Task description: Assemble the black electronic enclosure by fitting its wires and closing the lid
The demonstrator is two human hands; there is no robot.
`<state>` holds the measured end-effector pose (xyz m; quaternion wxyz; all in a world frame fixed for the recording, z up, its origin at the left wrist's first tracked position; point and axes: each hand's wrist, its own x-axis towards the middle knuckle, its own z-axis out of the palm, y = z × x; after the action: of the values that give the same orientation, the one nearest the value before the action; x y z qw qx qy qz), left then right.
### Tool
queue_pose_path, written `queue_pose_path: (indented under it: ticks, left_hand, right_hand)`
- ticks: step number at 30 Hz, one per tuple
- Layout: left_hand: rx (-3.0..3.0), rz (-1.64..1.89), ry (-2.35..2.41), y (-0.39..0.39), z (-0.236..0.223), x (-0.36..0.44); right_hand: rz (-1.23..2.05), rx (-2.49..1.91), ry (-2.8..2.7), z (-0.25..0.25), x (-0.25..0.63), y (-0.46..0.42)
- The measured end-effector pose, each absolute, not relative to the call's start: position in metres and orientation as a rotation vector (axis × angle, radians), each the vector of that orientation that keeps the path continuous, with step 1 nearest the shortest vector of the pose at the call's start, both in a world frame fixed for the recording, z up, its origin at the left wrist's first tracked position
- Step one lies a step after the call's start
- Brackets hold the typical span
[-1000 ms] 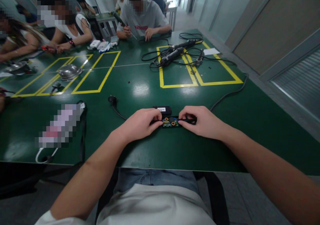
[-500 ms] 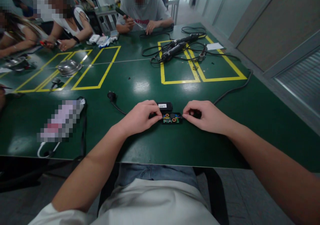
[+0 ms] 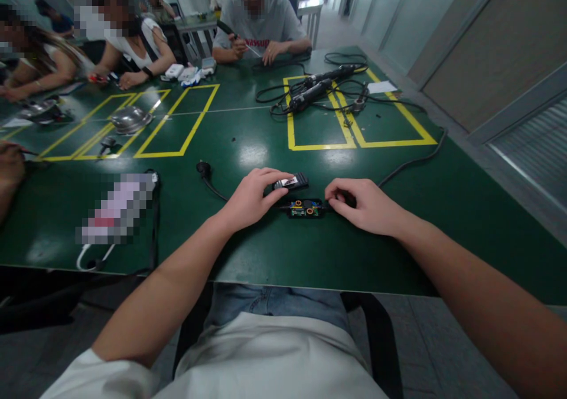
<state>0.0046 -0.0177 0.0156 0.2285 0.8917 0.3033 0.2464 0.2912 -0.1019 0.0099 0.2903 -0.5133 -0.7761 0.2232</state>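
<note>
My left hand (image 3: 251, 199) spread at cover (image 3: 302, 180), right hand (image 3: 364, 207) narrowed by housing (image 3: 305, 213), hold unclear, plug (image 3: 204, 169) leftward, corded tools (image 3: 311, 95) beyond

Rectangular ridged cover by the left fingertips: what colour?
Black ridged cover, with a white label; the head view shows it best.

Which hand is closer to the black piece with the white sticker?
Left. The left hand reaches over the left end of the black piece, at its white sticker; the right hand sits apart, off to the right.
</note>
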Motion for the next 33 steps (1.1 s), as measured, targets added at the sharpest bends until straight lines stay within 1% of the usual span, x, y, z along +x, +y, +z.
queue_pose_path:
  ticks: [2,4,10,21,27,31,33]
  left_hand:
    - [2.417,0.781,0.74,-0.023,0.02,0.003]
    - [2.428,0.803,0.657,-0.029,0.023,0.003]
    - [2.614,0.487,0.485,-0.037,0.022,0.008]
    - [2.625,0.415,0.459,-0.037,0.023,0.007]
    - [2.557,0.46,0.518,-0.04,0.024,0.011]
    - [2.483,0.607,0.785,-0.036,0.019,0.013]
    - [2.482,0.607,0.945,-0.032,0.015,0.013]
  right_hand:
    - [0.589,-1.387,-2.055,0.009,0.291,-0.101]
    - [0.585,-1.396,-2.048,0.008,0.291,-0.101]
    - [0.59,-1.402,-2.068,0.009,0.288,-0.102]
    - [0.565,-1.391,-2.093,0.008,0.288,-0.103]
    - [0.572,-1.408,-2.1,0.008,0.29,-0.103]
    - [0.578,-1.406,-2.082,0.008,0.291,-0.104]
    - [0.58,-1.387,-2.076,0.008,0.29,-0.104]
